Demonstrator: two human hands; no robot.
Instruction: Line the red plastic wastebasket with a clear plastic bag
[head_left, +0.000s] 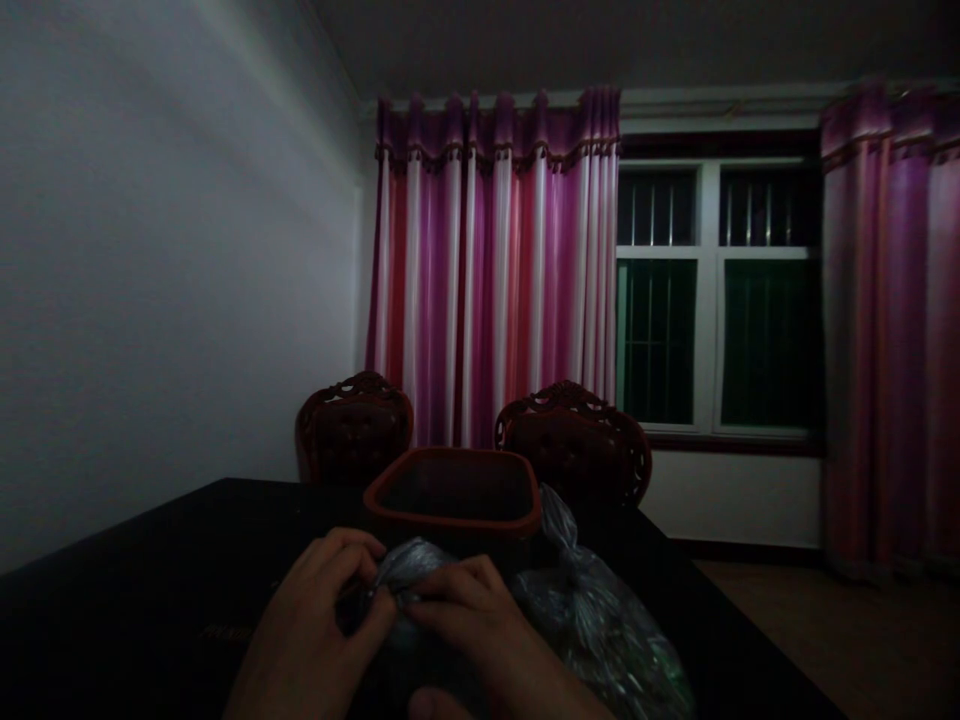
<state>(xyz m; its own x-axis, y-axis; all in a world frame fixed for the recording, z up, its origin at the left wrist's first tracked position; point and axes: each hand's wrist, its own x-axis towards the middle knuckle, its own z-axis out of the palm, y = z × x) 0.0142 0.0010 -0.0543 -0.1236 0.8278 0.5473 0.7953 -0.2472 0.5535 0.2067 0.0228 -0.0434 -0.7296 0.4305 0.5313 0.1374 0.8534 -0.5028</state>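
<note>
In the dim light, my left hand (322, 620) and my right hand (480, 615) meet at the bottom middle of the view. Both pinch the top of a clear plastic bag (409, 570) between thumb and fingers. A second clear plastic bag (600, 620), knotted at its top and filled with something I cannot make out, lies just right of my right hand on the dark table (150, 590). Directly behind my hands stands a red-rimmed rectangular bin (454, 515).
Two dark carved chairs (352, 425) (574, 440) stand behind the table. Pink and white striped curtains (495, 270) hang beside a barred window (716, 290). A white wall runs along the left. Bare floor (862, 640) lies to the right.
</note>
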